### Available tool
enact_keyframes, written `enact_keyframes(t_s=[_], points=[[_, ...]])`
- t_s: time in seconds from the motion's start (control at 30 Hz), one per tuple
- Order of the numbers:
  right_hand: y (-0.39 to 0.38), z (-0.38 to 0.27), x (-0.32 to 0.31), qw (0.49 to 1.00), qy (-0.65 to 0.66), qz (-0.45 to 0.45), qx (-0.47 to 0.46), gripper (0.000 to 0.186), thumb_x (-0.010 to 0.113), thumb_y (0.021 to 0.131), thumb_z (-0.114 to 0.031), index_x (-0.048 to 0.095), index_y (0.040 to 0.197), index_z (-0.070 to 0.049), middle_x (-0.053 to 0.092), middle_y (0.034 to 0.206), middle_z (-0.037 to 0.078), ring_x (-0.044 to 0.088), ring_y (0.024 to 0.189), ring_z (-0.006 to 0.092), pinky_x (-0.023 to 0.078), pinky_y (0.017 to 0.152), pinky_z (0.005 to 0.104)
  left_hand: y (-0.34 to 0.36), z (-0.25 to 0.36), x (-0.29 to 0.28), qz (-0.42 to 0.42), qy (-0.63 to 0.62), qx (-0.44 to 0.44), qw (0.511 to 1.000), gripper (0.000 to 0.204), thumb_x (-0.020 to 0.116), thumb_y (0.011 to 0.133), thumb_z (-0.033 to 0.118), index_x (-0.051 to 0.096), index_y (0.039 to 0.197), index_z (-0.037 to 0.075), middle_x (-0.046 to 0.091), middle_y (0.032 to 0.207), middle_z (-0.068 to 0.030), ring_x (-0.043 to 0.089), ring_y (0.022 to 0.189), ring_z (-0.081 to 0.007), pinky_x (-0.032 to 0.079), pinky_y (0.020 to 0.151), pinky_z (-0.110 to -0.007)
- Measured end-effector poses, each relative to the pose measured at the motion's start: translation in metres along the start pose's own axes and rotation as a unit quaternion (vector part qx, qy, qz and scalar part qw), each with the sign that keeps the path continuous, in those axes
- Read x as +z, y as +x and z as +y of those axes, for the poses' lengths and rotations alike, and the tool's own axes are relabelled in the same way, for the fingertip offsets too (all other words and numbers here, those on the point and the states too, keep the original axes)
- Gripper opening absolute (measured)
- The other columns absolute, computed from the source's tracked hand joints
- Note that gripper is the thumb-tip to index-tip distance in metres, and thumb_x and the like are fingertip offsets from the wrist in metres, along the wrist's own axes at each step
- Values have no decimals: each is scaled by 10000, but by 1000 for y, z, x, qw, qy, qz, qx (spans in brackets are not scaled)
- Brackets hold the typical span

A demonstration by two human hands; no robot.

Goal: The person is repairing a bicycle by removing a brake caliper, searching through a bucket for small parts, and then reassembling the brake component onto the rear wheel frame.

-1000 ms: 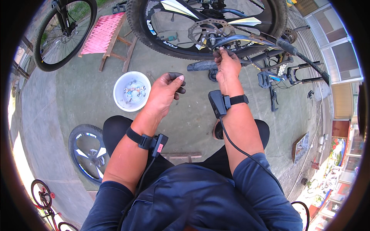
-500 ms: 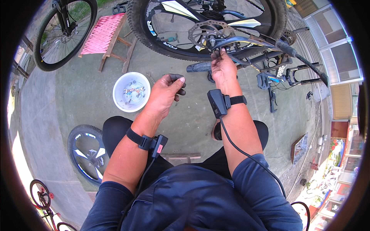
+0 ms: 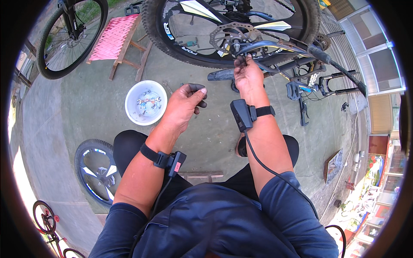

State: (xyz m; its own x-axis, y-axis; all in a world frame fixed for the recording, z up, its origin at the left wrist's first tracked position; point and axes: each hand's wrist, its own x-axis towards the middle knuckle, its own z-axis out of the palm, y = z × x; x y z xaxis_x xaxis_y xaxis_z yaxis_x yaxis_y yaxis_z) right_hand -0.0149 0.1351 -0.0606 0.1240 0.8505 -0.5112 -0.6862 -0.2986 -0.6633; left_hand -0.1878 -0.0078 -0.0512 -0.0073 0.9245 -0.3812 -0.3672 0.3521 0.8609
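1. R hand (image 3: 246,74) is up at the rear wheel (image 3: 232,32) of the bike, just below the disc rotor (image 3: 230,36). Grip is pressed together, fingertips pinching something small at the axle end / dark lever there; too small to tell which part.
2. L hand (image 3: 186,105) hovers lower, over the concrete floor (image 3: 86,107). Grip is closed round a small dark piece (image 3: 197,88), thumb on top; kind of piece not readable.
3. White bowl (image 3: 146,102) w/ small hardware sits on floor just left of L hand, within reach.
4. Judgement: step looks like fitting or loosening hardware at the hub. To do well: keep R wrist straight, turn w/ fingertips only so thread doesn't cross.
5. Keep fingers off rotor face; contamination risk, sharp edge.
6. Keep L-hand piece held until R hand is free; drop spares in bowl, not on floor.
7. Loose wheel (image 3: 97,170) lies by L knee, apart from work.
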Motion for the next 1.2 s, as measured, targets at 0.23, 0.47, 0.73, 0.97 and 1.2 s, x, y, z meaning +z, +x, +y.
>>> enact_keyframes(t_s=[0.23,0.47,0.73,0.97,1.2], points=[[0,3,2,998,-39,22,-54,131,602,918,-182,567,917,-56,651,768,50,615,589,159,382,450,226,1,-1,1,1,8,2,1000,210,635,889,182,578,1018,26,628,836,-24,585,699,-92,402,558,-218],[-1,5,3,990,-95,25,-105,136,609,913,-170,547,901,-50,647,758,54,615,574,150,383,441,230,-2,1,2,-8,20,1,1000,283,642,881,178,555,1070,-15,609,870,-33,580,730,-103,403,569,-226],[3,6,1,999,-24,11,-46,145,545,950,-206,556,920,-64,651,767,51,618,585,168,380,449,231,-3,2,0,-13,23,4,1000,284,644,879,180,555,1072,-9,610,875,-30,579,732,-101,403,575,-224],[2,6,0,1000,-20,-8,-13,182,507,968,-242,559,917,-74,646,759,38,625,609,176,386,461,235,-1,1,-2,-14,23,3,1000,277,641,879,176,558,1070,-7,612,875,-26,578,733,-99,402,579,-224],[1,-6,-5,997,-71,-31,-4,164,545,950,-239,562,895,-85,634,741,30,613,594,157,379,461,246,4,2,9,-7,27,-7,1000,228,616,898,194,573,1043,22,619,864,-24,583,720,-98,410,573,-221]])
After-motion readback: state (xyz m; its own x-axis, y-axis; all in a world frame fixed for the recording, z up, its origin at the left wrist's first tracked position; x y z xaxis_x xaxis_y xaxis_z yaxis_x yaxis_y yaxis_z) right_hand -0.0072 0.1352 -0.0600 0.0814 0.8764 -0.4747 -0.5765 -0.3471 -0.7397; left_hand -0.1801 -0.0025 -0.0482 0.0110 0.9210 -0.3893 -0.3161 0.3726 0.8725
